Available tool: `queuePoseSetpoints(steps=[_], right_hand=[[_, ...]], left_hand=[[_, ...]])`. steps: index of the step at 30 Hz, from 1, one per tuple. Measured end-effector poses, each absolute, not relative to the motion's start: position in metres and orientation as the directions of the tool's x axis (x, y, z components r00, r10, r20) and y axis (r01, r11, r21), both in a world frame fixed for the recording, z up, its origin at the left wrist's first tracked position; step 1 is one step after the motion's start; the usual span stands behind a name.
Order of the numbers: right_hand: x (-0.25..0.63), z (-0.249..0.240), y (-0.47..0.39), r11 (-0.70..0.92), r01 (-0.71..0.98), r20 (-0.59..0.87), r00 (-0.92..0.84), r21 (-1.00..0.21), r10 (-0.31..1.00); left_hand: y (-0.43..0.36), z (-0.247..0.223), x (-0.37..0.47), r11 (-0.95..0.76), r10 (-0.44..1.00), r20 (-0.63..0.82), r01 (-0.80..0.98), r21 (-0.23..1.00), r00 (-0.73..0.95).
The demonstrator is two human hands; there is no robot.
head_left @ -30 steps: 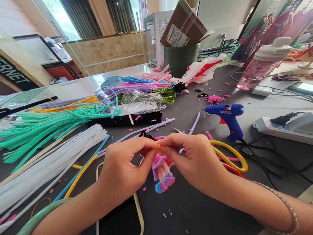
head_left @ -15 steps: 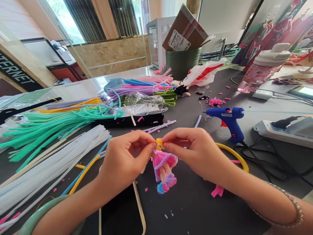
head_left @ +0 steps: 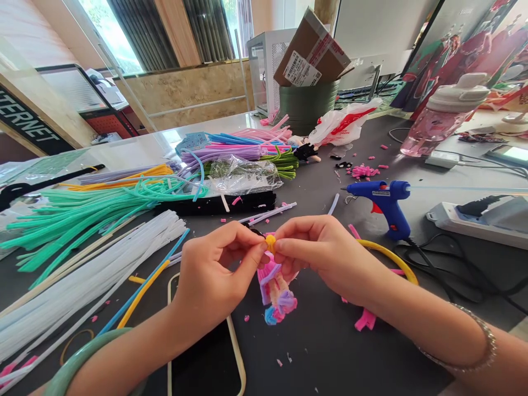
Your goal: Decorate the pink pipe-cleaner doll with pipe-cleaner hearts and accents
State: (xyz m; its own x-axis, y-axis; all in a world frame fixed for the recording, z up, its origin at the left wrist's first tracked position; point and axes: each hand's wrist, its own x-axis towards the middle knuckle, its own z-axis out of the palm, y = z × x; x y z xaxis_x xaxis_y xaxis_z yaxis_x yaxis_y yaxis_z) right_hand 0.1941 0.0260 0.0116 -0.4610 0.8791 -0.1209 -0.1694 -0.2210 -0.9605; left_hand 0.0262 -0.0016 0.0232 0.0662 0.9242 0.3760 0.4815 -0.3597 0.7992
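Observation:
A small yellow fuzzy piece (head_left: 270, 242) is pinched between the fingertips of both hands, at the top of a pink and purple figure (head_left: 277, 291) with a blue tip at its lower end. My left hand (head_left: 220, 269) closes on it from the left, thumb against forefinger. From the right, my right hand (head_left: 319, 247) holds the same piece, its lower fingers curled behind the figure's skirt. Something black shows just above the left fingertips. A yellow stem (head_left: 396, 258) curves out behind the right wrist.
Green stems (head_left: 82, 206) and white stems (head_left: 103, 275) lie left. A phone (head_left: 206, 357) is below my left hand. On the right are a blue glue gun (head_left: 383, 201), power strip (head_left: 487, 223), cables and pink bottle (head_left: 445, 115). Pink scraps dot the table.
Both hands have shifted slightly, and the fingertips are closer together around the yellow piece. The right fingers now cover more of the skirt. My left hand has moved slightly right.

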Motion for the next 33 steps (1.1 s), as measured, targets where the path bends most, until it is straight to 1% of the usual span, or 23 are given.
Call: queuePoseSetpoints(steps=[7, 11, 16, 21, 28, 31, 33], right_hand=[[0.193, 0.014, 0.025, -0.342, -0.243, -0.191, -0.485, -0.908, 0.853], [0.194, 0.013, 0.027, -0.381, -0.237, -0.212, -0.525, -0.894, 0.824], [0.194, 0.01, 0.028, -0.365, -0.226, -0.209, -0.511, -0.903, 0.834], [0.195, 0.011, 0.028, -0.329, -0.22, -0.189, -0.487, -0.918, 0.853], [0.195, 0.01, 0.029, -0.317, -0.203, -0.164, -0.541, -0.927, 0.825], [0.195, 0.01, 0.028, -0.329, -0.197, -0.171, -0.556, -0.924, 0.813], [0.195, 0.011, 0.028, -0.345, -0.211, -0.174, -0.564, -0.914, 0.807]], left_hand=[[-0.001, 0.025, 0.032, -0.221, 0.974, 0.226, 0.284, 0.933, 0.016], [0.0, 0.025, 0.033, -0.175, 0.983, 0.182, 0.227, 0.958, -0.008], [0.003, 0.023, 0.031, -0.163, 0.985, 0.172, 0.199, 0.966, -0.024], [0.005, 0.022, 0.029, -0.22, 0.972, 0.234, 0.254, 0.942, -0.023], [0.008, 0.021, 0.02, -0.351, 0.935, 0.348, 0.345, 0.87, 0.073], [0.009, 0.021, 0.015, -0.439, 0.895, 0.427, 0.414, 0.797, 0.125], [0.011, 0.022, 0.011, -0.516, 0.849, 0.496, 0.487, 0.705, 0.181]])
